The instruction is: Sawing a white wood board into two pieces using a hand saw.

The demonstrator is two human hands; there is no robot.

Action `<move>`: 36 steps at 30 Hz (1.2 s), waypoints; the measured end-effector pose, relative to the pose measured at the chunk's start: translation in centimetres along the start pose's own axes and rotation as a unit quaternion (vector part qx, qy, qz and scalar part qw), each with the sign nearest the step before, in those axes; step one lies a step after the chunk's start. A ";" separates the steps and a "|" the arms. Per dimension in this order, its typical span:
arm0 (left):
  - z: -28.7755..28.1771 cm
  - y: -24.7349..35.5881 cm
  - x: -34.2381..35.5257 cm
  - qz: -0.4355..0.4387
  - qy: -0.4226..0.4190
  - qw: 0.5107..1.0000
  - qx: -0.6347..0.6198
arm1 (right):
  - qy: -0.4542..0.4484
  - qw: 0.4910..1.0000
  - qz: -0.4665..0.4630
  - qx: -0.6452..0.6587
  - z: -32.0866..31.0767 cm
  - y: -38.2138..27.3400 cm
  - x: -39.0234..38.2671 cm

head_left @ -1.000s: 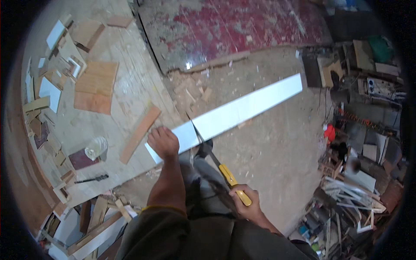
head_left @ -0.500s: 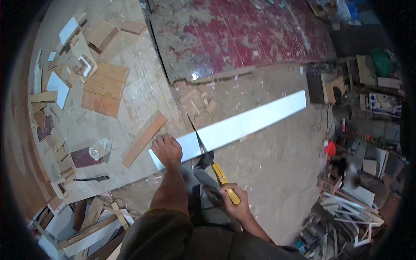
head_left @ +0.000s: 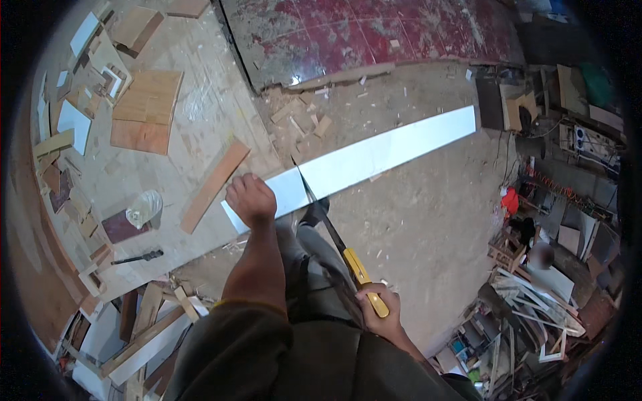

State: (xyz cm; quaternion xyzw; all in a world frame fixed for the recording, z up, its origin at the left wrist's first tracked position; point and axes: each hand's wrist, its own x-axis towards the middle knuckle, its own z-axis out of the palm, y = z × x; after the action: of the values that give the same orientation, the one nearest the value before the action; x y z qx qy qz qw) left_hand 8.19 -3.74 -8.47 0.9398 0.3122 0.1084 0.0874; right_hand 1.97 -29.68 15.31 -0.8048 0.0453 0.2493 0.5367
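Observation:
A long white board (head_left: 394, 150) reaches from the worktable out over the floor to the right. My left hand (head_left: 252, 200) grips it near its left end, fingers curled and pressed down on top. My right hand (head_left: 381, 311) is closed round the yellow handle (head_left: 366, 284) of a handsaw. The dark saw blade (head_left: 328, 224) crosses the board just right of the table's edge, slanting from the far side back toward me. Its teeth are too small to make out. A brown wood strip (head_left: 216, 187) lies on the table beside my left hand.
On the worktable (head_left: 207, 127) are wooden panels (head_left: 146, 110), a plastic cup (head_left: 144, 208) and a dark tool (head_left: 138, 257). Wood scraps (head_left: 304, 120) litter the floor beyond the board. Timber offcuts (head_left: 150, 334) pile up at lower left; clutter (head_left: 542, 301) fills the right side.
My right hand has drawn the saw back toward me and to the right, so more blade shows on the near side of the board. My left hand stays on the board. The view has shifted slightly.

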 end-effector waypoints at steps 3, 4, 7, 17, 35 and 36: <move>0.1 0.9 0.8 0.010 0.016 1.000 -0.003 | 0.008 0.999 -0.035 -0.029 1.9 0.9 3.4; 0.2 0.8 0.9 0.020 0.027 0.999 -0.002 | 0.008 0.999 -0.028 -0.030 2.9 1.5 4.5; -0.3 -0.4 -1.4 0.015 0.019 1.000 0.010 | -0.004 0.999 0.044 -0.026 1.6 0.5 -1.3; 1.2 -0.2 0.6 0.018 0.022 0.999 0.020 | -0.005 1.000 -0.018 -0.016 2.1 0.0 4.5; 1.0 1.2 2.2 0.008 0.020 1.000 0.009 | -0.030 0.999 0.003 -0.030 2.6 0.2 7.7; 1.1 1.4 2.4 0.008 0.022 1.000 0.000 | -0.029 0.999 -0.001 -0.031 2.0 -0.3 7.2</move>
State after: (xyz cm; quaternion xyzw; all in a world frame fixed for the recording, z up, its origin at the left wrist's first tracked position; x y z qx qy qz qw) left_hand 11.18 -3.52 -8.83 0.9396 0.3067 0.1292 0.0793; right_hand 7.62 -26.34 11.73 -0.8134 0.0213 0.2734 0.5130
